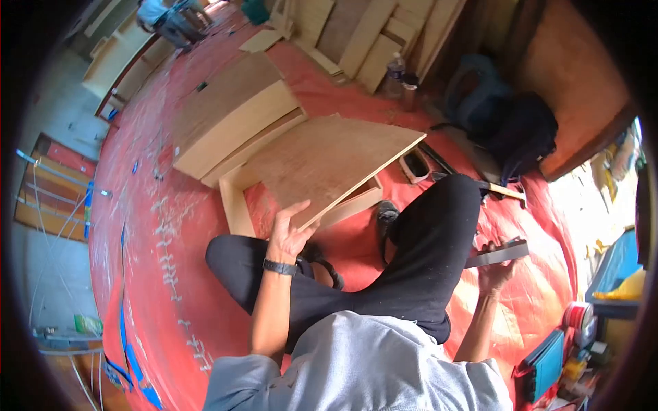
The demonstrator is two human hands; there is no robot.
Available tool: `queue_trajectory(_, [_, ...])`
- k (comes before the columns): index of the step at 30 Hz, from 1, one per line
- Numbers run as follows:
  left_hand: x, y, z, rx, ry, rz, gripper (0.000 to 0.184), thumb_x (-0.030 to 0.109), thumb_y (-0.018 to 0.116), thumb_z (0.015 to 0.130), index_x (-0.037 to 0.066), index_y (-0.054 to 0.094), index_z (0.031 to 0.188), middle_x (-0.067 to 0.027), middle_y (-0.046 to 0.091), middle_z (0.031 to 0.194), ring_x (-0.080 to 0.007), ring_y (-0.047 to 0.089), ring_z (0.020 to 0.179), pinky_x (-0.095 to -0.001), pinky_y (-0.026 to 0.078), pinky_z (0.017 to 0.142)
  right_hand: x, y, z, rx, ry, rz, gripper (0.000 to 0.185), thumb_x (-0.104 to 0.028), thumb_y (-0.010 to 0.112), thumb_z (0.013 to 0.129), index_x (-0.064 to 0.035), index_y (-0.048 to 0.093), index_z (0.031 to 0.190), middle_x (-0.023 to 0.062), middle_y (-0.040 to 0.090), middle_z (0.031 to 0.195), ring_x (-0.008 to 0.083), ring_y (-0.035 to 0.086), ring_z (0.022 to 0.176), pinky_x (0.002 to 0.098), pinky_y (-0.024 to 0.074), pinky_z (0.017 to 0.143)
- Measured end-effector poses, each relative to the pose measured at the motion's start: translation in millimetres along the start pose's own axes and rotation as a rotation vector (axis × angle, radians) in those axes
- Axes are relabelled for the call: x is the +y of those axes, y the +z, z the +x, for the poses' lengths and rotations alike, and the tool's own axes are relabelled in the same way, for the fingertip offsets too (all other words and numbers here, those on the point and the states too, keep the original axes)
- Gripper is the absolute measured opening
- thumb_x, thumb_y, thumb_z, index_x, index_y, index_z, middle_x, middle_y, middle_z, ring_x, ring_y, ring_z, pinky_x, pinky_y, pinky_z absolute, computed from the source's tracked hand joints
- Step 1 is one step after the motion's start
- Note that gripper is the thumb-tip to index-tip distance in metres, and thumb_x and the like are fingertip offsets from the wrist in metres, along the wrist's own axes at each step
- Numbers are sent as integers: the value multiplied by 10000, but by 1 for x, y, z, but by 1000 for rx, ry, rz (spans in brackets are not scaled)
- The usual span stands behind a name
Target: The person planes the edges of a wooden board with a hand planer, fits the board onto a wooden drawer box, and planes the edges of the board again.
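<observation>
My left hand (291, 233), with a dark watch on its wrist, grips the near corner of a plywood panel (329, 154). The panel is tilted and lies over a shallow wooden frame (236, 209), partly hiding it. Out to the right of my knee, my right hand (497, 270) is closed around a flat grey block (498, 254); its exact kind is not clear. The frame sits on the red floor sheet in front of my crossed legs.
A wooden box (236, 130) lies beyond the frame. Near my right knee are a small tray (415, 164) and a wooden-handled tool (502, 191). Boards (370, 41) lean at the back beside a bottle (395, 68) and a dark bag (524, 130). A person (175, 24) works far left.
</observation>
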State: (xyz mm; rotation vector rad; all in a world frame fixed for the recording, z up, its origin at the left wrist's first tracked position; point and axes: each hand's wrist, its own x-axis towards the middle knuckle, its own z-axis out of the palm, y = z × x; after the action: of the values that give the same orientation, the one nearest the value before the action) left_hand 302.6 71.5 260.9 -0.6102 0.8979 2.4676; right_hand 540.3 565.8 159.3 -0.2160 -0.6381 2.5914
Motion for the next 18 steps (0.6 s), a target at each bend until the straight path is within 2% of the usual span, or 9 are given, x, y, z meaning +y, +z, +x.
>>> queue_trajectory(2, [-6,15,-17,27,4,-2,195,11,700,949,15,661,1140,-162,747,1074,-319,748,917,-417,626,651,8,7,-6,100,19,-25,728,-685,575,989,-35,629,1312,154,703,1073,354,665,1078,547,521,1016])
queue_trajectory(3, [-9,1,-15,-41,-46,-93,198,3,687,952,16,666,1148,-175,748,1117,-336,755,934,-443,640,660,11,16,-9,163,14,-14,657,-642,661,958,-42,686,1225,138,669,1057,294,622,1012,492,495,1010])
queue_trajectory(7, [-29,-28,-32,-12,-133,-119,309,-53,716,904,6,658,1202,-207,723,1193,-370,743,1050,-509,664,835,14,0,-13,222,60,131,677,-637,666,947,-19,672,1222,170,681,1086,326,632,1060,507,488,1042])
queue_trajectory(8, [-32,-33,-34,-51,-200,-86,381,-76,728,882,10,651,1245,-169,711,1202,-336,733,1075,-478,651,900,13,-3,-12,246,60,132,708,-666,648,942,-21,665,1234,172,694,1076,339,629,1094,517,482,1050])
queue_trajectory(9, [-40,-42,-31,-40,-151,-44,402,-77,730,876,14,648,1259,-144,705,1210,-317,722,1098,-460,636,940,12,-8,-10,267,65,131,739,-695,630,938,-24,659,1247,175,707,1066,353,627,1128,527,477,1058])
queue_trajectory(12, [-57,-48,-34,-19,-73,122,471,-41,766,847,39,648,1296,-81,695,1232,-258,691,1145,-427,595,1009,6,-34,-9,316,24,81,660,-649,618,954,-37,699,1189,178,719,1104,362,625,1148,555,461,1081])
queue_trajectory(13, [-58,-48,-35,-20,-81,166,483,-32,775,840,45,649,1300,-78,694,1237,-255,689,1146,-425,591,1008,3,-40,-9,164,42,83,591,-597,625,955,-42,728,1133,178,725,1124,372,624,1170,569,428,1124])
queue_trajectory(15, [-59,-44,-37,-16,-69,218,525,-20,793,814,63,652,1313,-72,693,1245,-250,689,1137,-432,583,1008,-3,-49,-12,102,3,70,584,-584,648,936,-38,731,1125,178,723,1141,373,619,1187,574,400,1148])
queue_trajectory(18, [-59,-45,-27,6,-29,213,441,-60,764,835,-3,661,1260,-134,720,1212,-286,716,1134,-447,604,1012,-8,-54,-12,-49,-22,185,554,-518,732,881,-20,747,1125,202,703,1244,386,574,1295,602,326,1201])
